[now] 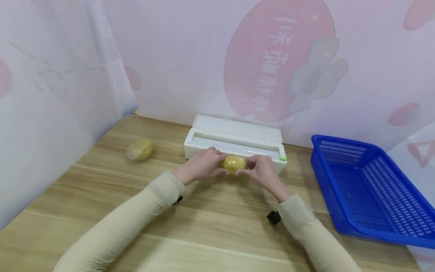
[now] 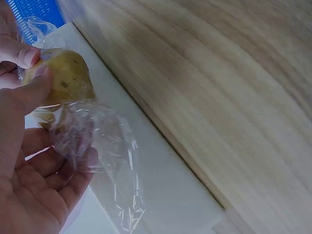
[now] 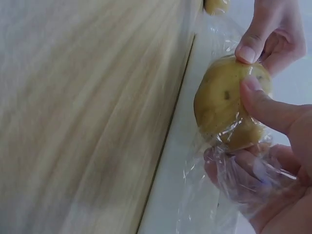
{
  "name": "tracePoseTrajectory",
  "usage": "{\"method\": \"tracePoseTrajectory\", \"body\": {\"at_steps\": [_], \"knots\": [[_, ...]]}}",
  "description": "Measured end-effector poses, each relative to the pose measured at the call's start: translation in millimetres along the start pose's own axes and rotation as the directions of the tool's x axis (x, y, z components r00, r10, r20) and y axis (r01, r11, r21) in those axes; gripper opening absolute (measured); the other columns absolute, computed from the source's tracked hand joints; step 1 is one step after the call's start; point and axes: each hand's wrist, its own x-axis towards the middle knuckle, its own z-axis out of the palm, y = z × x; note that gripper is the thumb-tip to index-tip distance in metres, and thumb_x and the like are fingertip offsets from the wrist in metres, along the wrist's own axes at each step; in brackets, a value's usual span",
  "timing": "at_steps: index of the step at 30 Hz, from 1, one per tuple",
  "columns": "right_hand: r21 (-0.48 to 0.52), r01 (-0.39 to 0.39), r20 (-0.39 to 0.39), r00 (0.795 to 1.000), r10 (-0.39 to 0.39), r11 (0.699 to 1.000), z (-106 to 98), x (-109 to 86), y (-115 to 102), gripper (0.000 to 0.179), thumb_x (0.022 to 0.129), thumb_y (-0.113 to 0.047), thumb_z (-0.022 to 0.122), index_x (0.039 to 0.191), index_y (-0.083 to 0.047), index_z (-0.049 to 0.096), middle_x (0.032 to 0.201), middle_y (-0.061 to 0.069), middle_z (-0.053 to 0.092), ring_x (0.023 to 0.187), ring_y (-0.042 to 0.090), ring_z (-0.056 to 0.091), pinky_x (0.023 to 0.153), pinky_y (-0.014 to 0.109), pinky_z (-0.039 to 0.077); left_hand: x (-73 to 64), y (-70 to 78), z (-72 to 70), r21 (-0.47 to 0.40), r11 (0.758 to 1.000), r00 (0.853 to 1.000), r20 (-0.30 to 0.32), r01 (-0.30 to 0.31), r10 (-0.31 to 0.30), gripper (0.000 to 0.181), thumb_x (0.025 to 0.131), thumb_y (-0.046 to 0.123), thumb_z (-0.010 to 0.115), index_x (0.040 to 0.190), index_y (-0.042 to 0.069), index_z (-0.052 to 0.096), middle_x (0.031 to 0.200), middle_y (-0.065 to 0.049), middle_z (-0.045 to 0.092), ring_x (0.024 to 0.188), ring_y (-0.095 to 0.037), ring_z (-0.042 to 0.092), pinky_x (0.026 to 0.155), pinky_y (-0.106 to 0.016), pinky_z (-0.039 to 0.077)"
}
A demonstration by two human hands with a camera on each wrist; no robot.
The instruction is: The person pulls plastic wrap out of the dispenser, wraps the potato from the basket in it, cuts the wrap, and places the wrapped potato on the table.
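Pinching a wrapped potato (image 1: 234, 163) (Chinese lettering (image 1: 274, 57) behind)

The film (image 2: 109, 134) looks like crinkled plastic (decidedly glossy), the tabletop (image 1: 210, 219) like smooth, grained wood.

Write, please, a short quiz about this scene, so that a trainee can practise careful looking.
1. True or false: the lid of the white box is closed.
2. What do the left hand and the right hand hold together? A: the blue basket; B: a potato in clear film; C: the white box.
3. Fill in: in the head view, the other potato lies on the table, to the ____ of the white box.

Key:
1. False; the lid stands open.
2. B.
3. Left.
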Motion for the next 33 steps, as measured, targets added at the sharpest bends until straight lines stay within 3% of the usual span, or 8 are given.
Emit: {"method": "tracePoseTrajectory", "body": {"at_steps": [5,12,18,21,23,28,30,33], "knots": [[-0.014,-0.065,0.066,0.996,0.066,0.998,-2.1,3.5,3.1,0.05,0.07,-0.034,0.089,0.107,-0.003,0.075,0.078,0.002,0.072,0.059,0.008,0.055,0.054,0.026,0.046,0.3,-2.9,3.6,0.013,1.0,0.999,0.036,0.017,-0.018,0.044,0.09,0.042,0.071,0.116,0.007,0.066,0.107,-0.012,0.065,0.089,-0.021,0.059,0.074,-0.036,0.05],[-0.012,-0.081,0.122,0.989,0.082,0.997,-3.0,8.9,6.9,0.047,0.07,-0.032,0.09,0.107,-0.006,0.076,0.077,-0.003,0.071,0.057,0.009,0.047,0.051,0.025,0.039,2.4,-4.9,5.9,0.011,1.0,0.998,0.059,0.016,-0.017,0.037,0.09,0.042,0.071,0.103,0.008,0.065,0.104,-0.01,0.063,0.085,-0.018,0.056,0.071,-0.034,0.049],[-0.016,-0.094,0.145,0.985,0.095,0.995,-3.7,8.4,6.8,0.046,0.072,-0.031,0.089,0.108,-0.007,0.076,0.079,-0.003,0.07,0.061,0.01,0.052,0.054,0.026,0.043,4.1,-4.8,8.0,0.04,0.999,0.997,0.073,-0.001,-0.002,0.039,0.09,0.043,0.071,0.104,0.007,0.064,0.103,-0.01,0.063,0.085,-0.018,0.055,0.07,-0.035,0.048],[-0.074,0.003,0.106,0.994,0.005,0.997,-3.9,3.3,4.0,0.048,0.072,-0.031,0.089,0.11,-0.005,0.075,0.086,0.001,0.07,0.068,0.012,0.058,0.06,0.027,0.049,4.6,-3.7,7.4,0.041,0.999,0.996,0.087,-0.009,0.005,0.039,0.09,0.042,0.071,0.103,0.006,0.063,0.103,-0.01,0.063,0.085,-0.02,0.056,0.071,-0.036,0.048],[-0.146,0.113,0.057,0.993,-0.106,0.983,-4.4,-1.2,2.3,0.05,0.071,-0.028,0.09,0.11,-0.001,0.073,0.093,0.005,0.067,0.074,0.015,0.059,0.065,0.029,0.051,5.3,-2.8,6.6,0.033,0.999,0.995,0.1,-0.013,0.009,0.037,0.091,0.042,0.07,0.101,0.007,0.062,0.103,-0.011,0.063,0.086,-0.02,0.056,0.073,-0.036,0.048],[-0.294,0.363,0.012,0.926,-0.377,0.884,-5.1,-4.9,-2.4,0.046,0.067,-0.016,0.093,0.104,0.002,0.072,0.102,0.012,0.061,0.087,0.024,0.06,0.077,0.036,0.053,6.8,-2.3,4.0,0.004,1.0,0.994,0.108,-0.012,0.012,0.032,0.092,0.039,0.07,0.096,0.008,0.061,0.104,-0.011,0.064,0.087,-0.02,0.057,0.073,-0.036,0.047],[-0.297,0.389,0.036,0.917,-0.397,0.872,-3.9,-3.0,-2.6,0.046,0.068,-0.016,0.092,0.105,0.003,0.071,0.103,0.012,0.063,0.089,0.025,0.061,0.08,0.036,0.053,6.3,-2.9,3.4,0.007,1.0,0.994,0.111,-0.007,0.006,0.032,0.092,0.039,0.07,0.096,0.008,0.061,0.103,-0.01,0.064,0.086,-0.02,0.056,0.072,-0.036,0.047],[-0.279,0.355,0.048,0.933,-0.356,0.892,-1.8,-0.4,-1.6,0.048,0.07,-0.017,0.09,0.108,0.005,0.07,0.103,0.014,0.064,0.091,0.026,0.063,0.079,0.036,0.054,4.9,-3.8,3.7,0.026,1.0,0.993,0.118,0.001,-0.004,0.033,0.092,0.04,0.069,0.097,0.008,0.061,0.101,-0.009,0.063,0.085,-0.02,0.055,0.073,-0.036,0.046]]}}
